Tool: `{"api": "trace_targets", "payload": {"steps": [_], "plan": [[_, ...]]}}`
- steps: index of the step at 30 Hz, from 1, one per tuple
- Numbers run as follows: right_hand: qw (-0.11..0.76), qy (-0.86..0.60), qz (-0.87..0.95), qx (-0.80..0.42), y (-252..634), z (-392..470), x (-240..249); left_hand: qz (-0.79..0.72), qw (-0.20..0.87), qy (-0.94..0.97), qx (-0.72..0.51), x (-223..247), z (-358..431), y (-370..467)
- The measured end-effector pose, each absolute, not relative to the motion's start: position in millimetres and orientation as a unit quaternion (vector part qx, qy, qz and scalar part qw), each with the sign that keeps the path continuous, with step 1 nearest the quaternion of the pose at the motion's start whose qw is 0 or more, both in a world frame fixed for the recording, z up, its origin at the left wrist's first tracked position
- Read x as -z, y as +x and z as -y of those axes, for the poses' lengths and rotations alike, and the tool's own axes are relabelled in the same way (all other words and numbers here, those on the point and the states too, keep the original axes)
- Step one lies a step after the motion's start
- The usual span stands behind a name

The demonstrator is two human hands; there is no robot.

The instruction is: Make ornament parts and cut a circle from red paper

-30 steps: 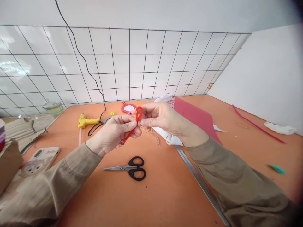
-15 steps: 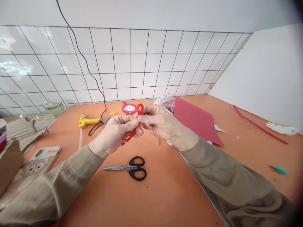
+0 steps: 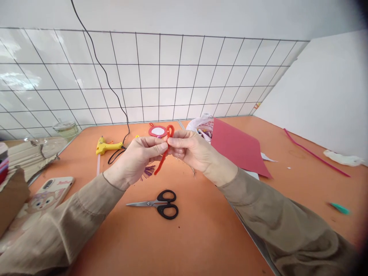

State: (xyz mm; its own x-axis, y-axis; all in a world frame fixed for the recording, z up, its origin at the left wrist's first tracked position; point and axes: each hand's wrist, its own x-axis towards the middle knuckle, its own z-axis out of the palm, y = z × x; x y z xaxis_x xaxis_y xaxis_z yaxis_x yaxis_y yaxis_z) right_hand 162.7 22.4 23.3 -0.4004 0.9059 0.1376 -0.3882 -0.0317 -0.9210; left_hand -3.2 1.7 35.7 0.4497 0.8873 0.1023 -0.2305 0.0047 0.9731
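A red pipe cleaner (image 3: 160, 164) is pinched between both hands above the table. Its upper part bends into a small loop, and a straight tail hangs down below the fingers. From the left, my left hand (image 3: 139, 155) grips it with thumb and fingertips. My right hand (image 3: 198, 151) pinches it just under the loop from the other side. Below the hands, scissors (image 3: 156, 204) with black handles lie on the table, blades pointing left. Behind the hands rests a red-rimmed oval piece with a white centre (image 3: 158, 131). Purple fringe (image 3: 148, 172) shows beside my left hand.
A yellow glue gun (image 3: 108, 146) with a black cord lies at the back left. Nearer are a phone (image 3: 54, 195) and a cardboard box (image 3: 14, 199). Red sheet material (image 3: 238, 147) sits right of centre. Farther right lie a magenta pipe cleaner (image 3: 316, 154) and a green piece (image 3: 339, 208).
My left hand's fingers have drawn in closer together around the pipe cleaner. Its tail hangs a little lower and more exposed, and more of the purple fringe shows.
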Motion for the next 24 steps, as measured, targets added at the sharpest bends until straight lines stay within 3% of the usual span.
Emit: {"api": "trace_targets", "payload": {"steps": [6,24], "plan": [[0.461,-0.256,0.529,-0.664,163,-21,-23,-0.318,0.672,0.514,-0.428,-35,-4,-6],[0.510,-0.271,0.592,-0.562,164,-11,-32,-0.299,0.648,0.576,-0.398,-33,-4,-6]]}}
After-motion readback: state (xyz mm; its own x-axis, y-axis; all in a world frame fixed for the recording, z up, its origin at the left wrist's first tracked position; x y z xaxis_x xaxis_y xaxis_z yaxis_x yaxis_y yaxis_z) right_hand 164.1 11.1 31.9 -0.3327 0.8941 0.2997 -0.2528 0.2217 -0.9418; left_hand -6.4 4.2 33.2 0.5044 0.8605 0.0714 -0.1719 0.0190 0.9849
